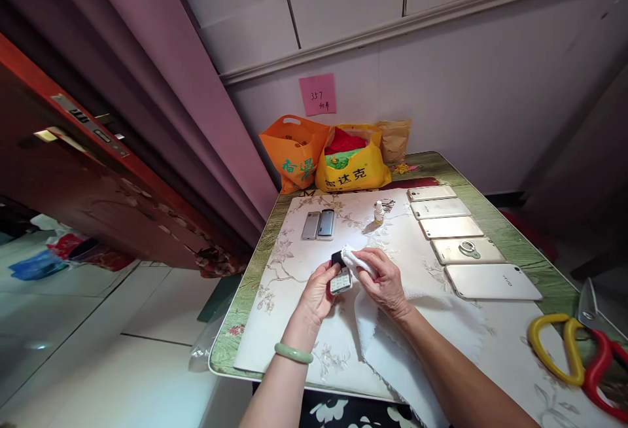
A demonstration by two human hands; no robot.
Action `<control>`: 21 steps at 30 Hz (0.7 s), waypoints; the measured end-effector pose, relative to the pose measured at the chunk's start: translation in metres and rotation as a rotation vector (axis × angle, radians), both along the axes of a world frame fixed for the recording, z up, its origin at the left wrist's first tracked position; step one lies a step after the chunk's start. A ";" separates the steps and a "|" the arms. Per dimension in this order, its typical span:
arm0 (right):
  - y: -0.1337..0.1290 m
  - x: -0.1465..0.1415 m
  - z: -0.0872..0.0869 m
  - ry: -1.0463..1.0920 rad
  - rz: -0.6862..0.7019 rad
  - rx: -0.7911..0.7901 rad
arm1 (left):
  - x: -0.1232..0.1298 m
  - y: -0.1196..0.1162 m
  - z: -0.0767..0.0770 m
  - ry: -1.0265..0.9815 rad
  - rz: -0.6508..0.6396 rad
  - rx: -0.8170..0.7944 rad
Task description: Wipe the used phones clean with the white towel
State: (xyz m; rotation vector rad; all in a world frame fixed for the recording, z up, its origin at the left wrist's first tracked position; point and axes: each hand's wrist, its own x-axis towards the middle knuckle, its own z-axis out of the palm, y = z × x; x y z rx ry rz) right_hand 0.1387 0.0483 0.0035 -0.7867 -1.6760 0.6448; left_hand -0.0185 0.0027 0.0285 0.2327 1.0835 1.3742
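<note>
A small keypad phone [341, 281] with a dark screen part is in my left hand [318, 294], its white keys facing up. My right hand [384, 282] pinches a bunched part of a white cloth [392, 349] against the phone's upper end. The rest of the cloth hangs below my right hand over the table's front edge. Beyond my hands lie a silver phone [311, 226] and a dark-screened phone [326, 224], side by side. A small white-capped bottle [379, 213] stands to their right.
Several smartphones, among them a white one [493, 282], form a column on the right. Yellow-handled [557, 349] and red-handled [598, 369] tools lie at front right. An orange bag [294, 153] and a yellow bag [353, 166] stand at the back of the table [269, 264].
</note>
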 end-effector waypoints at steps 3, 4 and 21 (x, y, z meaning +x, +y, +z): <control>0.002 0.000 -0.002 -0.006 -0.051 -0.027 | -0.002 0.003 0.000 -0.098 0.118 -0.014; 0.003 0.000 -0.003 -0.003 -0.065 -0.036 | -0.002 0.005 0.000 -0.135 0.154 -0.020; 0.021 0.005 -0.002 -0.104 -0.200 -0.172 | 0.016 0.015 -0.029 -0.185 0.103 0.218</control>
